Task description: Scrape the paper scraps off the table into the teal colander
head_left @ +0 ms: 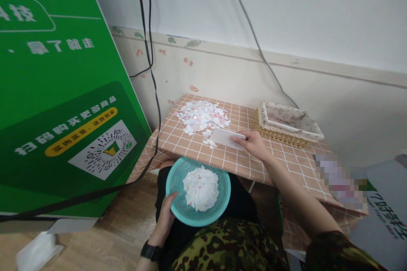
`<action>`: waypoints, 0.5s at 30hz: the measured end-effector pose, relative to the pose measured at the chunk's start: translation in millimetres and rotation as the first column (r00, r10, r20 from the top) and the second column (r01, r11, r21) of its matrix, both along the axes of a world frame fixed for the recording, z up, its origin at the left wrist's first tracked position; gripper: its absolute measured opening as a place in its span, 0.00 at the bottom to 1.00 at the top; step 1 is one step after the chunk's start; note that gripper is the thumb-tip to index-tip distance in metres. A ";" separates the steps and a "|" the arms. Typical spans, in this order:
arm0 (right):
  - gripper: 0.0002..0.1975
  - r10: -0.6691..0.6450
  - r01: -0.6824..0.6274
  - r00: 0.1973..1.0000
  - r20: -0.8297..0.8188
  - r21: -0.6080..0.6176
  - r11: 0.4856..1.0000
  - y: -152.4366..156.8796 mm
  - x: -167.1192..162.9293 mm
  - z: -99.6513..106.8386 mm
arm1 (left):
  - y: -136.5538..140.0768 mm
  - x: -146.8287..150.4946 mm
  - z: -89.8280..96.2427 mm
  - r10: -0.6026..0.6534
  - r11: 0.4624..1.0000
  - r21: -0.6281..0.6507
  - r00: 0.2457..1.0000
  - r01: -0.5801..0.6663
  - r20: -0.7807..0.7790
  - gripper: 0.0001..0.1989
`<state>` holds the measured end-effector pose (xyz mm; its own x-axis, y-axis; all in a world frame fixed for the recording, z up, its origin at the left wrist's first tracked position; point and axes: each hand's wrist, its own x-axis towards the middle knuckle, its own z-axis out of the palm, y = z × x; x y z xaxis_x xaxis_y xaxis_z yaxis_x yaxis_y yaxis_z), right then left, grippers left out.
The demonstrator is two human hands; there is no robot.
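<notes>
My left hand (167, 210) grips the rim of a round teal plastic colander (175, 178) above my lap, just below the table's front edge. Inside it lies a mound of small white paper scraps (201, 188) with a few pink bits. Over the tabletop, my right hand (252, 142) pinches the right end of a flat white card (226, 139), thumb on top. A few loose scraps (208, 139) lie by the card's left end. Behind them a larger pile of torn white and pinkish paper pieces (202, 115) spreads across the table's far left part.
A brown checked cloth covers the table (246, 114). At its back right stands a cloth-lined wicker basket (276, 135). A large green printed panel (63, 93) rises on the left, with a dark hanging cable (155, 89) before it. A grey box (384, 194) stands at the right.
</notes>
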<state>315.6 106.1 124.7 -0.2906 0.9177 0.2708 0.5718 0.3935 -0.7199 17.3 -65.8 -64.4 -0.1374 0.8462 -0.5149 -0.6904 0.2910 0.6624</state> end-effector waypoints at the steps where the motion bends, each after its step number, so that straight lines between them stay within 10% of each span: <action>1: 0.18 0.001 -0.001 1.000 -0.015 0.000 1.000 -2.7 0.1 -1.7 | 0.0 0.0 -0.1 -0.002 1.000 0.010 1.000 0.002 0.005 0.24; 15: 0.15 -0.104 0.105 0.994 -0.017 0.091 0.990 -40.9 -10.6 -18.8 | -3.6 3.5 13.6 0.011 1.000 -0.012 1.000 -0.012 -0.022 0.24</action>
